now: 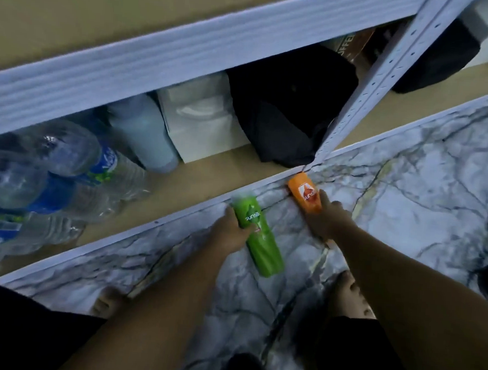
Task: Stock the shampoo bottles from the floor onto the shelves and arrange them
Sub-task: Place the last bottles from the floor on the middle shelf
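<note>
Two shampoo bottles are in hand down at the marble floor (pixel 408 195). The left hand (pixel 231 232) curls round the green bottle (pixel 258 234), and the right hand (pixel 328 218) grips the orange bottle (pixel 305 193), both just near of the lowest shelf (pixel 203 176). No shampoo shows on the shelves, so stocking looks barely begun.

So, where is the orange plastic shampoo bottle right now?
Head view, right of centre: the orange plastic shampoo bottle is gripped in the right hand, by the foot of the white shelf post, right of the green plastic shampoo bottle.

Dim, bluish, perhaps motion-blurred, edge-warped.
</note>
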Demonstrator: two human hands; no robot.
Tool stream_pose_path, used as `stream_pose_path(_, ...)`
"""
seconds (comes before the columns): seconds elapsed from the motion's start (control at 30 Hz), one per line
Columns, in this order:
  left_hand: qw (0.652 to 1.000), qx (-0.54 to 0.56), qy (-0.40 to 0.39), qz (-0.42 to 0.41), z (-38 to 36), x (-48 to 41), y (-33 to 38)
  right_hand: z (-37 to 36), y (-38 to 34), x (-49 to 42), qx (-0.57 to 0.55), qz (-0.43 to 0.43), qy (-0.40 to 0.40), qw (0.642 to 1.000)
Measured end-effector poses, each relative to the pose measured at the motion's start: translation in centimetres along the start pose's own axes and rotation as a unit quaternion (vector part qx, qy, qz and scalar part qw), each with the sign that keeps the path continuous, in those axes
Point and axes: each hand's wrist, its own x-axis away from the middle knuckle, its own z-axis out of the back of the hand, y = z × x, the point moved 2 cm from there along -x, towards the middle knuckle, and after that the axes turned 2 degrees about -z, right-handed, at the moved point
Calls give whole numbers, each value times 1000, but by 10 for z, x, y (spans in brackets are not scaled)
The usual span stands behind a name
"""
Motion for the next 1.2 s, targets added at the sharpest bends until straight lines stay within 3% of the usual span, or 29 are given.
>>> stream_pose_path(0.2,998,45,16,44,-11,-30,12,-10,-10,-16,-35,2,38,999)
stream_pose_path(0.5,993,102,22,60,-14,-21,-7,-55,-51,8,-90,82,-47,991)
stream_pose_path(0.77,992,114,57,12,-2,48,-77,-95,-79,69,-128,127,-123,976)
stream_pose_path(1.0,990,107,85,-43,46,102,-83,-86,-87,122,-225,161,-109,955)
stream_pose_path(1.2,986,58,115,-102,66,157,-75,-76,-103,164,-229,230,-55,944)
